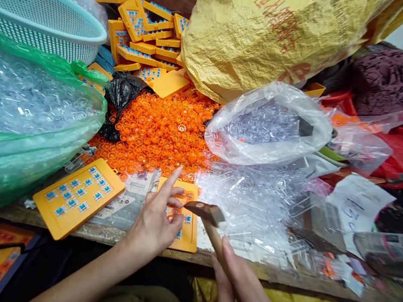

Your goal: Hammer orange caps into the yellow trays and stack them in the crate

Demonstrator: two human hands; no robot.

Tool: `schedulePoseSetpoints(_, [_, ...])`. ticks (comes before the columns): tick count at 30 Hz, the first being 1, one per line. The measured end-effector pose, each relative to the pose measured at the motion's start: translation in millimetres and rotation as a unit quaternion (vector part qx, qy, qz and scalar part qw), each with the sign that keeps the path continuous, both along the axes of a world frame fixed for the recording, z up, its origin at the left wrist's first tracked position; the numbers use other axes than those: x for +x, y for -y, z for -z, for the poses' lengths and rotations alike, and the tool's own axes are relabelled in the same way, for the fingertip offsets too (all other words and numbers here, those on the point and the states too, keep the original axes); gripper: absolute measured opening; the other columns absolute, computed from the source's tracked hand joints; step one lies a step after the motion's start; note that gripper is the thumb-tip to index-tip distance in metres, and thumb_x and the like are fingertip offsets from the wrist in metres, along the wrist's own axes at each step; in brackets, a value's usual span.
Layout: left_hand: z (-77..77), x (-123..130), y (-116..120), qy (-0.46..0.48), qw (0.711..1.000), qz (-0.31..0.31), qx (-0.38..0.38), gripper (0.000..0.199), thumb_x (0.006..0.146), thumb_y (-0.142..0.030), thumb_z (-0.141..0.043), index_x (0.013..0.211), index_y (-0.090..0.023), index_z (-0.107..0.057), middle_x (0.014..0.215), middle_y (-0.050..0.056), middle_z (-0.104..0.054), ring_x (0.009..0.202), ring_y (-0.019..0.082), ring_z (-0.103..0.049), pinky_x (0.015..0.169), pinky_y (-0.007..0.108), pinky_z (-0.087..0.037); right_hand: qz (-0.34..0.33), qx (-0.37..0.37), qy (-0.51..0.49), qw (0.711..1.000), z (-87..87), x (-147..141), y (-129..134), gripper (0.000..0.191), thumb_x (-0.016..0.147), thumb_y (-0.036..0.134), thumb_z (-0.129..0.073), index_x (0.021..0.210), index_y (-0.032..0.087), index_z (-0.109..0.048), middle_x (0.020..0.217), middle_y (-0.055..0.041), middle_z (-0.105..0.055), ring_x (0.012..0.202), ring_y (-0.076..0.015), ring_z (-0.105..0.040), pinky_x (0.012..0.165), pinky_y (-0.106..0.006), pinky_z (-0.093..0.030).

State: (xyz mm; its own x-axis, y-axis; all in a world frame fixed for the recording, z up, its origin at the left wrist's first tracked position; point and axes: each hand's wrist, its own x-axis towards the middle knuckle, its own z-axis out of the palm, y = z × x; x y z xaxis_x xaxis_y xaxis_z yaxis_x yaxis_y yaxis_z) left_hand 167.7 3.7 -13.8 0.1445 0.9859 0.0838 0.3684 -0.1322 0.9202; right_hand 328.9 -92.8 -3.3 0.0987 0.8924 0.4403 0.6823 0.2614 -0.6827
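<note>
Bench [240, 266] wood showed along the front edge, with heaps and bags crowding the surface behind it. On it, near that edge, lay the panel [182, 243], orange and flat. Over the panel was the left hand [156, 220], thumb and a finger drawn close together — whether they pinched anything, I could not tell. The right hand [245, 298] was wrapped round the handle of the hammer [212, 223], whose dark head hung over the panel, just beside the left fingers. Another panel [77, 198], dotted with blue, lay slanted to the left. Orange rings [162, 129] were heaped behind — clear rods [251, 199] spread to their right. Bags of clear pieces, one green [28, 154], one white [250, 154], flanked the rings.
</note>
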Motion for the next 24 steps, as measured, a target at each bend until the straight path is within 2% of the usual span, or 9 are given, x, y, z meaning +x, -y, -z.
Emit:
schedulePoseSetpoints(2, [1.6, 1.3, 1.2, 0.022, 1.000, -0.008, -0.001, 0.082, 0.071, -0.006, -0.057, 0.143, -0.025, -0.022, 0.111, 0.008, -0.065, 0.078, 0.015, -0.066, 0.073, 0.032, -0.057, -0.014, -0.027, 0.020, 0.999, -0.1, 1.4, 0.3, 0.048, 0.087, 0.009, -0.051, 0.130, 0.029, -0.056, 0.103, -0.0030, -0.072, 0.084, -0.0124, -0.071, 0.077, -0.017, -0.054])
schedulePoseSetpoints(4, [3.0, 2.2, 2.8, 0.034, 0.999, -0.016, 0.005, 0.083, 0.070, -0.006, -0.057, 0.143, -0.025, -0.022, 0.113, 0.009, -0.064, 0.080, 0.015, -0.067, 0.082, 0.037, -0.055, -0.023, -0.048, 0.038, 0.998, 1.0, 2.6, 0.5, 0.046, 0.088, 0.012, -0.049, 0.131, 0.027, -0.055, 0.101, -0.0042, -0.073, 0.082, -0.0114, -0.071, 0.075, -0.016, -0.054])
schedulePoseSetpoints(6, [3.9, 2.3, 4.4, 0.041, 0.999, -0.023, 0.009, 0.082, 0.070, -0.005, -0.056, 0.143, -0.026, -0.023, 0.114, 0.009, -0.063, 0.083, 0.015, -0.067, 0.089, 0.039, -0.053, -0.028, -0.043, 0.044, 0.998, 2.1, 2.8, 0.9, 0.047, 0.088, 0.011, -0.049, 0.132, 0.027, -0.054, 0.104, -0.0051, -0.072, 0.085, -0.0124, -0.070, 0.076, -0.017, -0.054])
schedulePoseSetpoints(10, [5.7, 0.9, 6.0, 0.066, 0.998, -0.026, -0.003, 0.083, 0.072, -0.006, -0.056, 0.144, -0.027, -0.020, 0.120, 0.010, -0.061, 0.086, 0.015, -0.067, 0.088, 0.037, -0.053, -0.028, -0.002, 0.049, 0.998, 1.9, 1.2, 1.1, 0.058, 0.086, 0.004, -0.050, 0.137, 0.032, -0.047, 0.110, -0.0044, -0.070, 0.094, -0.0152, -0.069, 0.082, -0.023, -0.054])
schedulePoseSetpoints(13, [8.7, 0.9, 6.5, 0.069, 0.997, -0.027, -0.010, 0.084, 0.071, -0.006, -0.056, 0.144, -0.026, -0.019, 0.122, 0.012, -0.060, 0.087, 0.016, -0.067, 0.087, 0.037, -0.054, -0.043, -0.028, 0.087, 0.995, 1.6, 2.2, 0.5, 0.061, 0.086, 0.003, -0.047, 0.140, 0.031, -0.042, 0.106, -0.0039, -0.071, 0.086, -0.0145, -0.071, 0.082, -0.022, -0.055])
schedulePoseSetpoints(17, [11.7, 2.2, 9.4, 0.067, 0.996, -0.029, 0.054, 0.081, 0.074, -0.007, -0.053, 0.144, -0.027, -0.017, 0.132, 0.014, -0.052, 0.099, 0.018, -0.065, 0.091, 0.039, -0.053, -0.077, -0.037, 0.130, 0.988, 4.0, 4.2, 0.6, 0.062, 0.085, 0.004, -0.048, 0.142, 0.028, -0.039, 0.107, -0.0049, -0.071, 0.084, -0.0152, -0.072, 0.076, -0.020, -0.056])
schedulePoseSetpoints(21, [5.1, -6.1, 12.6, 0.045, 0.993, -0.011, 0.112, 0.083, 0.075, -0.015, -0.061, 0.144, -0.026, -0.015, 0.140, 0.015, -0.045, 0.116, 0.024, -0.056, 0.098, 0.042, -0.048, -0.031, -0.023, 0.050, 0.998, 6.2, 0.3, 2.0, 0.055, 0.086, 0.005, -0.053, 0.136, 0.029, -0.049, 0.111, -0.0036, -0.070, 0.093, -0.0150, -0.069, 0.082, -0.021, -0.054])
schedulePoseSetpoints(24, [-2.4, -17.9, 11.1, -0.022, 0.992, -0.019, 0.122, 0.074, 0.075, -0.021, -0.064, 0.139, -0.023, -0.027, 0.126, 0.012, -0.057, 0.113, 0.025, -0.057, 0.100, 0.046, -0.044, 0.004, -0.006, 0.007, 1.000, 4.7, -2.2, 1.4, 0.052, 0.085, 0.006, -0.056, 0.131, 0.029, -0.054, 0.110, -0.0016, -0.070, 0.092, -0.0145, -0.069, 0.082, -0.020, -0.054])
